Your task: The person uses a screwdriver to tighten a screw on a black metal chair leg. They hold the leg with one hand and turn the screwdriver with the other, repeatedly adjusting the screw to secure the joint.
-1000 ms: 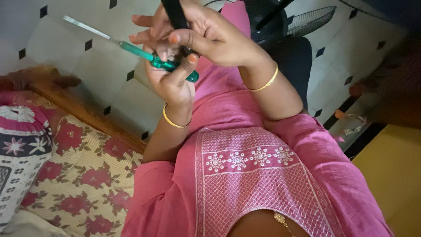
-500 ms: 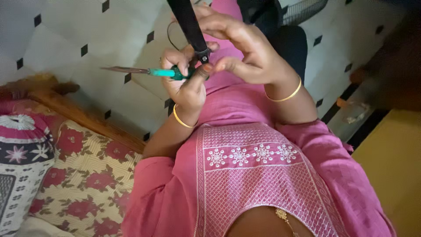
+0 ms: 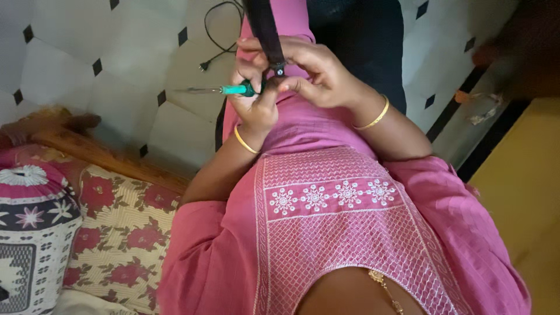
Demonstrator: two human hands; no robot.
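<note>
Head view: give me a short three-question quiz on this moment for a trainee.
1. True or false: the green-handled tool points toward the picture's left.
2. Which hand grips the tool's handle?
A. left hand
B. right hand
3. Fill in: the right hand pinches a black ____.

Key: 1 true; 2 A; 3 strap.
</note>
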